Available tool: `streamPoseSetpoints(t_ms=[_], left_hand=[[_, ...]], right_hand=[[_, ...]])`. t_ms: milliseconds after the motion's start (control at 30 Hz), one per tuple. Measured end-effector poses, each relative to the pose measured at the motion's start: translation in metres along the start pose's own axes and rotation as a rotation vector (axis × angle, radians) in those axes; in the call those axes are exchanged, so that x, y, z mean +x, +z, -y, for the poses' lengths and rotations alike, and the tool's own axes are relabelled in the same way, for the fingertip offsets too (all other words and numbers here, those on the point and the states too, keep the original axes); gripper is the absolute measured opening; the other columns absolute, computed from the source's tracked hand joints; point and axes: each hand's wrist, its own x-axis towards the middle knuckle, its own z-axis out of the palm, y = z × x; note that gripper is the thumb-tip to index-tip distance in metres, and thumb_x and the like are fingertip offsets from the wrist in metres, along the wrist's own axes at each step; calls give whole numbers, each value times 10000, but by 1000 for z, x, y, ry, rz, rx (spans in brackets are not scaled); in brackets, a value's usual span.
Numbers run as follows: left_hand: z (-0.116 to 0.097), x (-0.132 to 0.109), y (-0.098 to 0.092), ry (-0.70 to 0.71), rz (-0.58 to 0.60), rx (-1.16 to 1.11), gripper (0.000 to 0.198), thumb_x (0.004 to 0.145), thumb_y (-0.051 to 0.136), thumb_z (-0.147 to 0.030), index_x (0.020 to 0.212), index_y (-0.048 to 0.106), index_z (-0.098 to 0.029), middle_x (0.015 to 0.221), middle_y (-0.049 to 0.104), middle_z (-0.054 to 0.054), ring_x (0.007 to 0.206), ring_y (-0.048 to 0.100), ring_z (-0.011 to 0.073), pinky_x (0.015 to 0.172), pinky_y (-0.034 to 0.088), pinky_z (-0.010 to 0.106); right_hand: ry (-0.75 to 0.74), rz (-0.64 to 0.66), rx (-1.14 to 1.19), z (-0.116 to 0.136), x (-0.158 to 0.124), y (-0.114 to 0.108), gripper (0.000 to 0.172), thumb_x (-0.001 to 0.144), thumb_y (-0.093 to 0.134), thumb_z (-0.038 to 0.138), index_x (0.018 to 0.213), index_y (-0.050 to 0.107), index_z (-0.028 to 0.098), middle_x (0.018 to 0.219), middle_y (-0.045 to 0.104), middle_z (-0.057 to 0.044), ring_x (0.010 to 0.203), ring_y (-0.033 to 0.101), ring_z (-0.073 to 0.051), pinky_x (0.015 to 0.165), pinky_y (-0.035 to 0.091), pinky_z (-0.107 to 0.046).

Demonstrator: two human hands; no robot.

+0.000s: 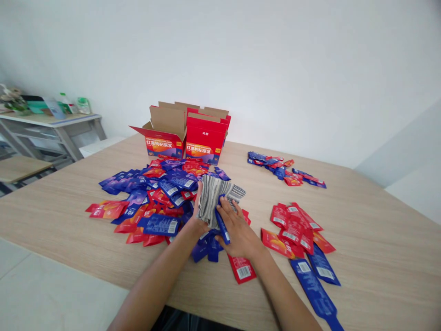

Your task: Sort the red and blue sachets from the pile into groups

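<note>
My left hand (199, 218) is wrapped round the left side of a grey, black and white striped bundle (214, 197), raised above the heap. I cannot make out whether it is cloth or stacked paper. My right hand (237, 227) presses on the bundle's near right side, with a narrow blue sachet (223, 225) between its fingers and thumb. Just left of my hands spreads a big heap of red and blue sachets (158, 224). Beneath my right wrist lies a red sachet (242, 269) with a white barcode.
Two printed red cartons with raised flaps, the left one (163, 145) and the right one (203, 142), stand behind the heap, with more flaps behind. Red sachets (292, 225) and a long blue sachet (317, 292) lie at right. A smaller mixed pile (272, 163) lies farther back, near the wall.
</note>
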Motion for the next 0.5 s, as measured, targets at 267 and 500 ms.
streamPoseSetpoints(t_ms=[267,500], left_hand=[[13,-1,-9,-13,-18,-83,646,913,483,-631,1288,664,-138,1330,677,125,1371,516,307,1203,293,472],[50,4,-19,-42,-98,-119,414,919,568,-526,982,785,-179,1244,710,120,1473,386,282,1199,292,352]], right_hand=[[-28,-87,-30,-3,-1,13,1137,872,623,620,1606,-39,58,1666,-16,-285,1555,38,-408,1190,171,-717],[-15,-185,8,-1,-3,7,1094,917,554,656,1616,-83,107,1680,-17,-245,1552,75,-406,1178,296,-670]])
